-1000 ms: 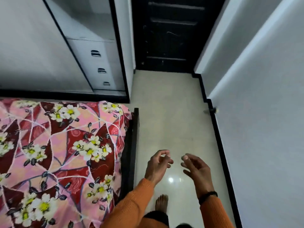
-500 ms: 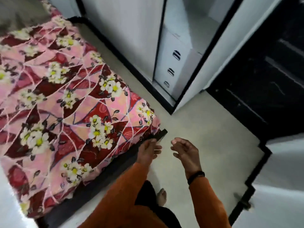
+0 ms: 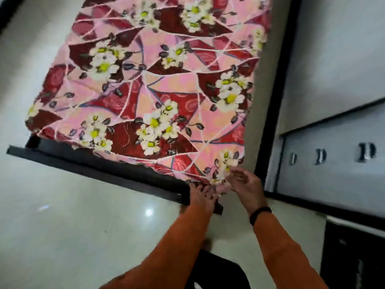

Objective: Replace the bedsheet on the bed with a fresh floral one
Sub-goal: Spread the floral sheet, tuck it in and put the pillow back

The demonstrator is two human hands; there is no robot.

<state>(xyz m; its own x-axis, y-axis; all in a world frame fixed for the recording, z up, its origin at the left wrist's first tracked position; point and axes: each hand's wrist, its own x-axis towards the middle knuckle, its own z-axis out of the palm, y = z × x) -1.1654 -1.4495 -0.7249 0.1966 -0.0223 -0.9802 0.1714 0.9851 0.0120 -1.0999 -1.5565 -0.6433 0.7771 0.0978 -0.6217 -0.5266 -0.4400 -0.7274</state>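
Pink and maroon cloth printed with white, yellow-centred flowers, the floral bedsheet [image 3: 154,84] covers the bed and fills the upper middle of the frame, running from the top edge down to its near corner at centre right. At that corner both hands meet. The right hand [image 3: 246,187] has its fingers curled and pinches the sheet's corner where a flower cluster sits; a dark band [image 3: 260,214] circles that wrist. The left hand [image 3: 201,195], just left of it and lower, lies against the sheet's hanging edge and the black bed frame [image 3: 93,165], fingers pointing up and close together, though motion blur hides whether they grip the cloth. Orange sleeves [image 3: 287,251] run from both wrists to the bottom edge. The frame's dark rail slants from the left edge toward the hands. Glossy pale floor tiles [image 3: 68,230] spread across the lower left. At right stands a white cabinet [image 3: 333,167] with three recessed drawer handles [image 3: 319,156].
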